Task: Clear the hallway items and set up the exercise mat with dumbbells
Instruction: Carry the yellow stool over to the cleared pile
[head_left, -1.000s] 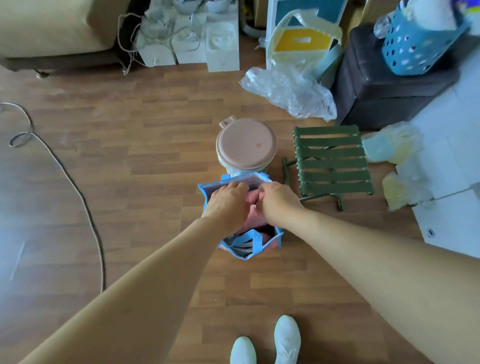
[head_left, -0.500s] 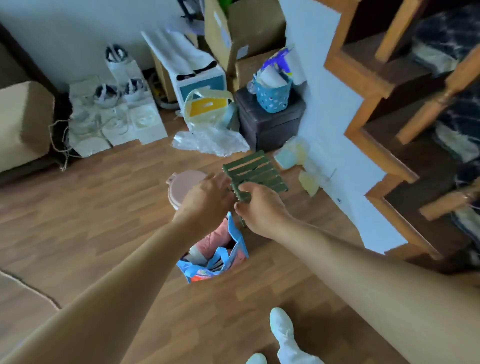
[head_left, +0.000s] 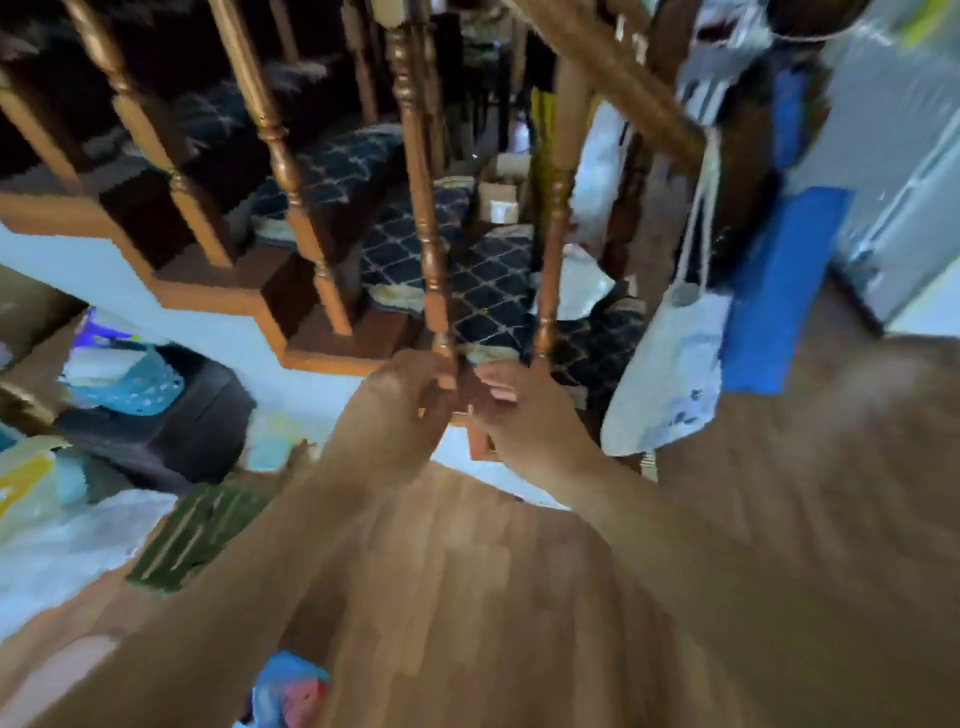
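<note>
The picture is blurred by motion. My left hand (head_left: 400, 410) and my right hand (head_left: 524, 415) are raised close together in front of the foot of a wooden staircase (head_left: 332, 358), their fingers curled. Nothing shows clearly between the fingers. A blue bag with pink contents (head_left: 291, 691) sits at the bottom edge, below my left forearm and apart from both hands. No mat or dumbbells can be made out for sure; a tall blue shape (head_left: 779, 291) stands at the right by the stair post.
Turned balusters (head_left: 426, 208) and carpeted steps (head_left: 483, 280) fill the view ahead. A white tote (head_left: 670, 374) hangs from the handrail. At the left are a green slatted stool (head_left: 197, 535), a dark ottoman (head_left: 171, 441) with a blue basket (head_left: 130, 384), and a plastic bag (head_left: 62, 545).
The view has swung up and right from the floor to the staircase. Both hands have left the blue bag's top and risen; the bag now lies low, under my left forearm.
</note>
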